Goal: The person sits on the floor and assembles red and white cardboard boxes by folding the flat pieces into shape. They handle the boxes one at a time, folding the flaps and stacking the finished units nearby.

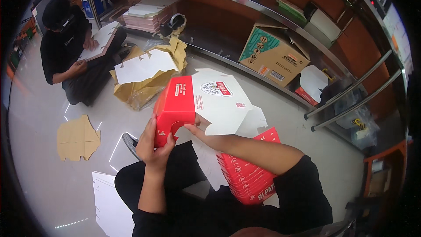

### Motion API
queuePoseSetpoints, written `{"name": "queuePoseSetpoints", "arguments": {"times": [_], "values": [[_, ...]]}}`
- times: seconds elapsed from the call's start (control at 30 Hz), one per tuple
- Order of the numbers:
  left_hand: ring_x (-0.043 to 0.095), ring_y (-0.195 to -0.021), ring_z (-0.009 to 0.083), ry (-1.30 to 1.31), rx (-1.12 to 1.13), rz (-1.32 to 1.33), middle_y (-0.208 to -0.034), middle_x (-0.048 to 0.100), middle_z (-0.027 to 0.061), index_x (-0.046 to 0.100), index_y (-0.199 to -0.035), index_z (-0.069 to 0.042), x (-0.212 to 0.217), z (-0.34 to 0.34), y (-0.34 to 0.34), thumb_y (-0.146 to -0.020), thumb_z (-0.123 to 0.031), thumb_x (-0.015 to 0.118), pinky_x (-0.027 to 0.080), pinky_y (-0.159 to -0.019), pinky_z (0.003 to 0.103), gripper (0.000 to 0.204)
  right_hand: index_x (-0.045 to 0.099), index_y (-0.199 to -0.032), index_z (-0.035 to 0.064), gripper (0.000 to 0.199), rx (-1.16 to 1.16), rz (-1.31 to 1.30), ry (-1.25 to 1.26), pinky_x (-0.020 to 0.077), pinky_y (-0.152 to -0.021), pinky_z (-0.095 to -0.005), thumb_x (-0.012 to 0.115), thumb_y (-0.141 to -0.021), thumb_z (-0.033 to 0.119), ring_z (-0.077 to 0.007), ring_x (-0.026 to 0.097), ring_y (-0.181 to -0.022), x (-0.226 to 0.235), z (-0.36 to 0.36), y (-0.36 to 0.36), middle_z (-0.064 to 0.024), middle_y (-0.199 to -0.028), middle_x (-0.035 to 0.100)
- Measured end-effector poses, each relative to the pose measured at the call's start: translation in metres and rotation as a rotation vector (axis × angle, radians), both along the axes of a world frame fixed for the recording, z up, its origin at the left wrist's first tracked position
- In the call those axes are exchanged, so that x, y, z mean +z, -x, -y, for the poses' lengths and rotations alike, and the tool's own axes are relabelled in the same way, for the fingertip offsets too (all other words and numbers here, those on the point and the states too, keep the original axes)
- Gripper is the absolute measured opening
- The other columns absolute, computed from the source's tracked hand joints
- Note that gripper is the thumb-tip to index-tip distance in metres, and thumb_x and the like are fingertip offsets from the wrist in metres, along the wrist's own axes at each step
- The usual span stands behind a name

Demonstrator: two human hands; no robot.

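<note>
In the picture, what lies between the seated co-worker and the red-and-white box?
Torn brown wrapping paper with white sheets on it, seen in the head view between the co-worker and the box.

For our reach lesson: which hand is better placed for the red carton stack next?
Probably the right hand: its forearm crosses the red carton stack in view; the left hand is farther. Both hold a carton.

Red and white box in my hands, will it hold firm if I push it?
The box is probably light, being thin card. Its folded red end may resist gentle pushing; the outspread white panel would likely flex.
</note>
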State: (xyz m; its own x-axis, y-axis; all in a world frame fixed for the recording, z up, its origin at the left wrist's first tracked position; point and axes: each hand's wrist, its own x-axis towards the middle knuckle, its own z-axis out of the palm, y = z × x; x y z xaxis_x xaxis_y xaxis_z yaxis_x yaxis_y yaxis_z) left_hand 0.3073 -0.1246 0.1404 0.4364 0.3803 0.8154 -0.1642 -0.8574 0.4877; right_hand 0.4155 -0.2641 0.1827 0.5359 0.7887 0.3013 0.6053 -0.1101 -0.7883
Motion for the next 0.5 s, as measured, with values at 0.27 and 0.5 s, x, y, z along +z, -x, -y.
{"name": "queuePoseSetpoints", "arguments": {"times": [0.27, 0.5], "values": [[0.062, -0.088, 0.0318, -0.157, 0.083, 0.1, -0.103, 0.059, 0.0216, 0.049, -0.113, 0.004, 0.001, 0.004, -0.002, -0.06, -0.001, 0.069, 0.05, -0.074, 0.034, 0.056, 0.056, -0.099, 0.005, 0.025, 0.023, -0.088, -0.223, 0.0447, -0.072, -0.0276, 0.062, -0.08, 0.021, -0.0137, 0.055, -0.082, -0.024, -0.007, 0.004, -0.0042, -0.087, 0.06], [0.061, -0.09, 0.0341, -0.013, 0.033, 0.14, -0.102, 0.058, 0.0246, 0.048, -0.112, 0.005, -0.01, 0.013, 0.0, -0.062, -0.001, 0.064, 0.05, -0.077, 0.036, 0.053, 0.054, -0.102, 0.0057, 0.035, 0.105, -0.227, -0.032, 0.0431, -0.072, -0.0284, 0.062, -0.08, 0.032, -0.017, 0.054, -0.082, -0.025, -0.007, 0.008, -0.0058, -0.089, 0.059]]}}
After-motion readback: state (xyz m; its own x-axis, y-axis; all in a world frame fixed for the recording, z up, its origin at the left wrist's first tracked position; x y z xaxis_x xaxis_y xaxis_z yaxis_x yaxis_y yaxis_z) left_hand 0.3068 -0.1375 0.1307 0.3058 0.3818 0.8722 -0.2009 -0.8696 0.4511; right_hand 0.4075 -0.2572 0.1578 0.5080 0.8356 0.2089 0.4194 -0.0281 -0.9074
